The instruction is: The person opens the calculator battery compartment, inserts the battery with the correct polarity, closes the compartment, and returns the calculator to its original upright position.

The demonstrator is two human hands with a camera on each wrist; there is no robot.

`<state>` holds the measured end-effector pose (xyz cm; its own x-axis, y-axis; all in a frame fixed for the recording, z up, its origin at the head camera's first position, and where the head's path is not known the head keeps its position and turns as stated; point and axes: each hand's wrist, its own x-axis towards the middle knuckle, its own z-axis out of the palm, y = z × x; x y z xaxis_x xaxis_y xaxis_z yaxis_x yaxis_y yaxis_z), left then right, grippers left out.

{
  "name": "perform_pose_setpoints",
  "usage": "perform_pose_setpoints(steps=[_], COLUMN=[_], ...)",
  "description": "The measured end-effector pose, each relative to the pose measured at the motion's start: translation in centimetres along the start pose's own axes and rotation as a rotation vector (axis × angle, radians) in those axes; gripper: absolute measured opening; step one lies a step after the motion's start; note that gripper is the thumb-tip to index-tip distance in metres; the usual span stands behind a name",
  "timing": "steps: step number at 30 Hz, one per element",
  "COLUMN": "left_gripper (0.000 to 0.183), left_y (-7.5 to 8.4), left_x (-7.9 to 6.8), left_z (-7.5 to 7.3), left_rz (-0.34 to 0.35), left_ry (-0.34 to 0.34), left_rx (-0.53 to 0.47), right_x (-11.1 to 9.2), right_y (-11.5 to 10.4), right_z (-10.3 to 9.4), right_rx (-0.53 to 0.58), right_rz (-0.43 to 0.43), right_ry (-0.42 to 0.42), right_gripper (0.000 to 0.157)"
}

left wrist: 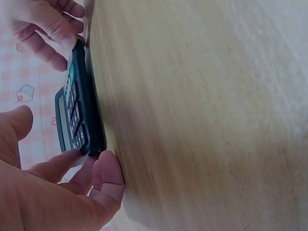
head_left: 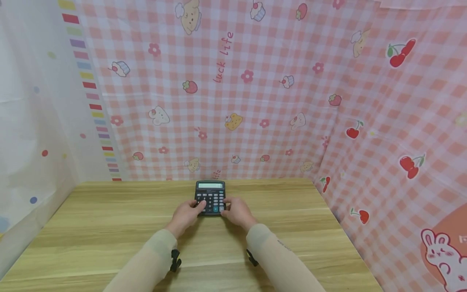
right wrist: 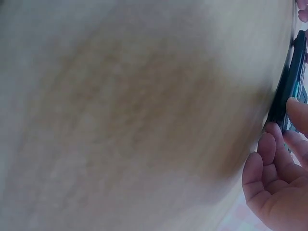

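A black desktop calculator (head_left: 210, 190) lies near the back edge of the wooden table, its display facing up and a 0 at the right of the screen. At its left edge, my left hand (head_left: 187, 215) touches the side with its fingertips. The left thumb (left wrist: 19, 120) stands raised over the keys, apart from them in the left wrist view. My right hand (head_left: 238, 211) pinches the lower right corner, thumb on the corner and fingers along the right side. From the right wrist, the calculator (right wrist: 284, 91) shows only as a thin dark edge.
The wooden table (head_left: 109, 227) runs up to a pink checked cloth (head_left: 219, 134) hanging behind it. More checked cloth with cherries hangs at the right, and a pale dotted cloth (head_left: 33, 121) at the left. Black straps (head_left: 175, 260) show at both wrists.
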<state>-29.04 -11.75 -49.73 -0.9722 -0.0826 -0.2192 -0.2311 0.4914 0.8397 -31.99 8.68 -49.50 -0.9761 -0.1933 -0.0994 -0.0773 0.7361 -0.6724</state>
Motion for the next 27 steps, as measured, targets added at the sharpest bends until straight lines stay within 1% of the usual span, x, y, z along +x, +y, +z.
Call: perform_pose_setpoints(steps=[6, 14, 20, 24, 27], left_gripper=[0.075, 0.074, 0.073, 0.076, 0.078], left_y=[0.0, 0.3, 0.1, -0.3, -1.0], left_x=[-0.2, -0.5, -0.2, 0.0, 0.2], left_z=[-0.1, -0.3, -0.2, -0.5, -1.2], left_rz=[-0.001, 0.023, 0.004, 0.023, 0.051], left_ry=[-0.001, 0.003, 0.005, 0.018, 0.029], left_rx=[0.023, 0.039, 0.016, 0.052, 0.101], right_x=[0.0, -0.2, -0.5, -0.6, -0.7], right_y=[0.2, 0.1, 0.1, 0.7, 1.2], right_z=[0.1, 0.0, -0.3, -0.8, -1.5], right_rx=[-0.016, -0.003, 0.008, -0.002, -0.023], right_rz=[-0.019, -0.027, -0.022, -0.049, -0.064], right_ry=[0.002, -0.003, -0.012, -0.007, 0.004], right_gripper=[0.044, 0.045, 0.045, 0.049, 0.051])
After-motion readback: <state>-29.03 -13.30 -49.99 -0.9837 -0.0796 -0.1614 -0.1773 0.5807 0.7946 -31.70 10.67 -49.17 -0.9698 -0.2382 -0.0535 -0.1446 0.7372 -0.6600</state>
